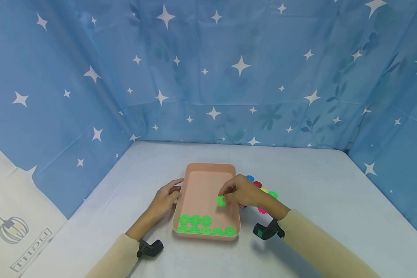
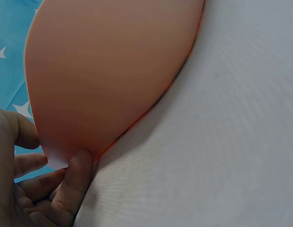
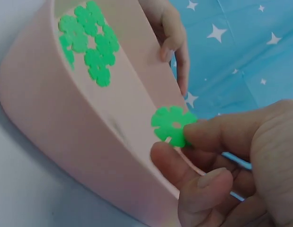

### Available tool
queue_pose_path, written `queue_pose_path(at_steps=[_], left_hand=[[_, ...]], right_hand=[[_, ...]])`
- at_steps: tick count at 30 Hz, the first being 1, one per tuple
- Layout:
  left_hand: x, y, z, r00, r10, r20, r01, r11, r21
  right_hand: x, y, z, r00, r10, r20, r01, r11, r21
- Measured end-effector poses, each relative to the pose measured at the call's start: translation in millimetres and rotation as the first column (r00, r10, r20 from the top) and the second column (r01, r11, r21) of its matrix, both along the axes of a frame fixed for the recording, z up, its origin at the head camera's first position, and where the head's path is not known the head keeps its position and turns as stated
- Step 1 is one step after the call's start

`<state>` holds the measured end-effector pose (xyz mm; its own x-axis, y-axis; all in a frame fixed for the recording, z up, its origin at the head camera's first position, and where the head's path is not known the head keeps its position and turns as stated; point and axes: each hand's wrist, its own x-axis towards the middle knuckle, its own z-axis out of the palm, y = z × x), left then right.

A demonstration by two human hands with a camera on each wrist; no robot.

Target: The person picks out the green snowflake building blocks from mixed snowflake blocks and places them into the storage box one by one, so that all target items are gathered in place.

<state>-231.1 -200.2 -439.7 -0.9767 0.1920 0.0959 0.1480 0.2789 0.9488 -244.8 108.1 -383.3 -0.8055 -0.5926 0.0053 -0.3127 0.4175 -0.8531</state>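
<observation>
A pink rectangular tray (image 1: 208, 166) lies on the table, with several green snowflake-shaped plastic discs (image 1: 195, 220) in two rows along its near end. My right hand (image 1: 242, 190) is over the tray's right side, pinching one green snowflake disc (image 3: 171, 125) between thumb and fingers above the tray floor. On the left, my left hand (image 1: 164, 200) rests against the tray's outer wall. Its thumb (image 2: 80, 168) touches the wall low down, and its other fingertips lie near the tray's edge with the fingers loosely bent.
Right of the tray, partly hidden behind my right hand and forearm, lie loose discs: a blue disc (image 1: 250, 178), a red disc (image 1: 258, 184), a green disc (image 1: 273, 194) and a pink disc (image 1: 262, 211). A blue starry curtain (image 1: 208, 77) hangs behind the white table (image 1: 319, 185).
</observation>
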Motion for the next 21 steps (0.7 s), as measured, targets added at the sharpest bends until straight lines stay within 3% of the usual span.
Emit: queue_pose_path(at_steps=[12, 17, 21], left_hand=[[-0.2, -0.3, 0.6, 1.0, -0.01, 0.009, 0.01, 1.0, -0.003], [0.9, -1.0, 1.4, 1.0, -0.013, 0.007, 0.013, 1.0, -0.009], [1.4, -1.0, 1.9, 1.0, -0.013, 0.004, 0.013, 1.0, -0.018]], right_hand=[[12.3, -14.9, 2.8, 0.999, 0.017, -0.037, -0.011, 0.988, 0.156], [17.7, -23.0, 6.4, 0.999, -0.037, -0.022, 0.04, 0.978, 0.204], [19.1, -26.9, 4.4, 0.995, -0.079, -0.057, 0.09, 0.966, 0.242]])
